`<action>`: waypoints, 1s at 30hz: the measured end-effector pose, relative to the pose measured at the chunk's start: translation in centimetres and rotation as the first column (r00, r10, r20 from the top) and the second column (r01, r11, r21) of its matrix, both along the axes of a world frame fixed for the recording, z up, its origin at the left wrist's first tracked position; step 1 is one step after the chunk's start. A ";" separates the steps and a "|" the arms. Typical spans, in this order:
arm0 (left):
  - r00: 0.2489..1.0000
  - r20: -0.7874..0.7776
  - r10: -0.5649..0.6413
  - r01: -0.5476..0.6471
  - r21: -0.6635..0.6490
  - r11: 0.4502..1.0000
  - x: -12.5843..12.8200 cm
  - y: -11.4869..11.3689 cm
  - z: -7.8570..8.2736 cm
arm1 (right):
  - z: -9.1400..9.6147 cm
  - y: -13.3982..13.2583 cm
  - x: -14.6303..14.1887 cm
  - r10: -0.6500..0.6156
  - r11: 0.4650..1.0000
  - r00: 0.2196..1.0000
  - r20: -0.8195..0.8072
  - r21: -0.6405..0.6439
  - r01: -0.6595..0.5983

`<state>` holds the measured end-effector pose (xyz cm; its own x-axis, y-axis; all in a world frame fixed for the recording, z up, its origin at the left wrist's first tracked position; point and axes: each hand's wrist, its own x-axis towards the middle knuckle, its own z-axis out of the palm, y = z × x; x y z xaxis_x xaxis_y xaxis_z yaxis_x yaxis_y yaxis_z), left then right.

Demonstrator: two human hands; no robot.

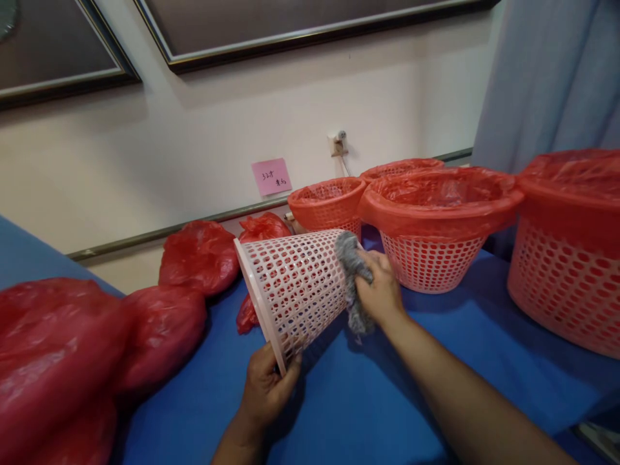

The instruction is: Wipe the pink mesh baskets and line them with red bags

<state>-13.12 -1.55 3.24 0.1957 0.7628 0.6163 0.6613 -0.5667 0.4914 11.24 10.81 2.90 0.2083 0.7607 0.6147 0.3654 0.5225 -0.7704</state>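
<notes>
One pink bin was tipped on its side over the blue table, its mouth turned left and its base right. The left hand held the lowest part of its rim, pinched between thumb and fingers. The right hand was closed around a grey rag, which lay against the bin near the base, a loose end hanging below. Whether the bin touched the table was hard to tell, as its underside fell in shadow.

The bin looked light: a thin plastic shell full of holes, probably stiff at the rim and springier along the sides. It seemed rather slippery, and the narrow ribs between the holes might have cracked under a hard squeeze, so the thick rim was likely the surest place to grasp. The rag appeared soft and limp, best bunched in the palm.

Four lined bins stood to the right. Red bags lay to the left, and a note hung on the wall behind.
</notes>
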 end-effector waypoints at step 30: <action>0.955 0.270 0.124 -0.128 -0.003 0.992 -0.9 0.0 -2.4 | 0.6 1.3 1.3 -0.135 0.980 0.991 -0.010 -0.148 0.132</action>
<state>-14.02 -1.59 0.85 -0.0761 0.7613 0.6439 0.5721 -0.4955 0.6536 12.54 12.09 3.50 0.3253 0.8068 0.4933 0.4081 0.3508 -0.8429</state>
